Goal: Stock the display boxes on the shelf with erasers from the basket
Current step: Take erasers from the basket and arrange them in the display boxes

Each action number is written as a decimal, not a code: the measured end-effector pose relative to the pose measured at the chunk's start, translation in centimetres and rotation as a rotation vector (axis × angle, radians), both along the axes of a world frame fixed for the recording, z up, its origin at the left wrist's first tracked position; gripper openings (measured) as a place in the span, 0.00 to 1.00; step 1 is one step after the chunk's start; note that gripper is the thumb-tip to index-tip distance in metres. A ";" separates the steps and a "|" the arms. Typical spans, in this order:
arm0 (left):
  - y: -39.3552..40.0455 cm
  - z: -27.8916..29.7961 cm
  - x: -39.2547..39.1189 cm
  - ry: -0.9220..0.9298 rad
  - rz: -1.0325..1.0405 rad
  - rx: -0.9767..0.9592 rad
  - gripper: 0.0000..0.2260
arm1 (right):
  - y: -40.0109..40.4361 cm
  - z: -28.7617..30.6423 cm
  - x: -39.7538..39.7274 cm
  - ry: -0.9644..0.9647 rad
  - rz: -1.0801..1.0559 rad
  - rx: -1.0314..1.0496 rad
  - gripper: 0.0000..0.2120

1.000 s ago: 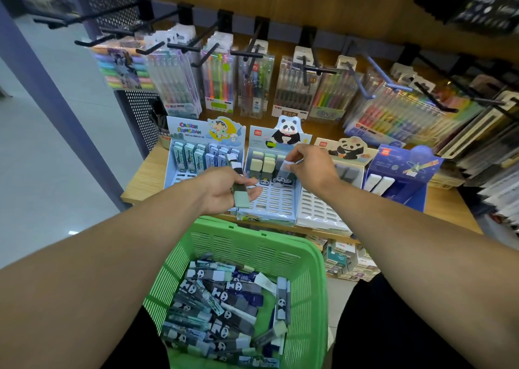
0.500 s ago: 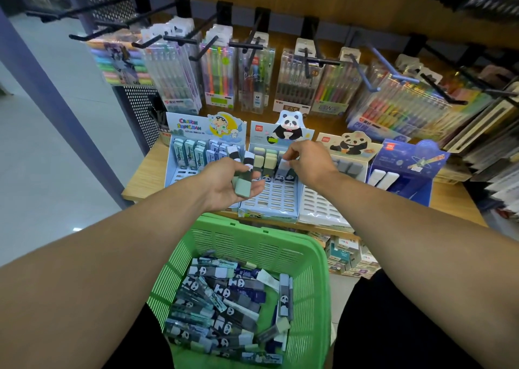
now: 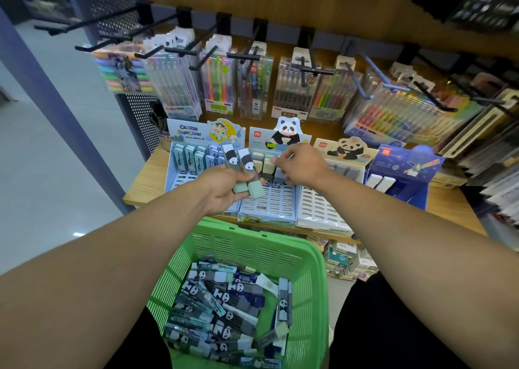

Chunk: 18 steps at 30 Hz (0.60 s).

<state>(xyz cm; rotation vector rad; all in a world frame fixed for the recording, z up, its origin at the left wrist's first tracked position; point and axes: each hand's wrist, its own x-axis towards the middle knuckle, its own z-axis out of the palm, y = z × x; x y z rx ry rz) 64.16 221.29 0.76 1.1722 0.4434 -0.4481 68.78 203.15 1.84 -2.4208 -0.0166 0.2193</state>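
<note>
Nearest, the green basket (image 3: pixel 314 270) sat below both forearms, its floor covered by a loose heap of panda-sleeved erasers (image 3: pixel 224 307) lying at all angles. Supply was plentiful.

Above the basket's far rim, the left hand (image 3: pixel 222 189) held two long erasers (image 3: pixel 243 169) side by side, fingers curled round their lower halves, pale green ends toward the person and sleeved ends pointing at the shelf. The grip looked firm, not wide.

Just beyond, the right hand (image 3: pixel 302 165) was over the back rows of the middle panda display box (image 3: pixel 269 200), fingertips pinched together at the erasers standing there. Whether it pinched one or only touched them could not be told. The front slots of this box were bare; the white box (image 3: pixel 320 208) to its right likewise.

Step in hand, as judged: seating erasers upright in the middle box, left hand acting as feeder. Next move would call for passing one eraser across and setting it upright in the next free slot.

Farthest: pen packs (image 3: pixel 252 85) hung on hooks above the wooden shelf (image 3: pixel 146 180).
</note>
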 end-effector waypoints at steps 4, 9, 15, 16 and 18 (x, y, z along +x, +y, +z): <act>0.1 -0.2 0.3 -0.021 0.064 0.022 0.14 | 1.1 0.9 -2.6 0.437 0.141 0.336 0.18; -0.3 0.3 0.0 -0.023 0.056 -0.002 0.05 | 1.6 0.2 -3.1 0.448 0.115 0.399 0.11; 0.8 0.2 -0.2 0.062 0.011 0.112 0.08 | 0.1 1.4 -1.9 0.195 -0.076 0.452 0.06; 1.1 0.2 -0.3 0.082 -0.020 0.162 0.08 | -0.4 1.6 -1.7 0.157 -0.092 0.479 0.05; 1.4 0.1 -0.7 0.104 -0.079 0.254 0.06 | -1.4 1.7 -1.5 0.107 -0.089 0.482 0.05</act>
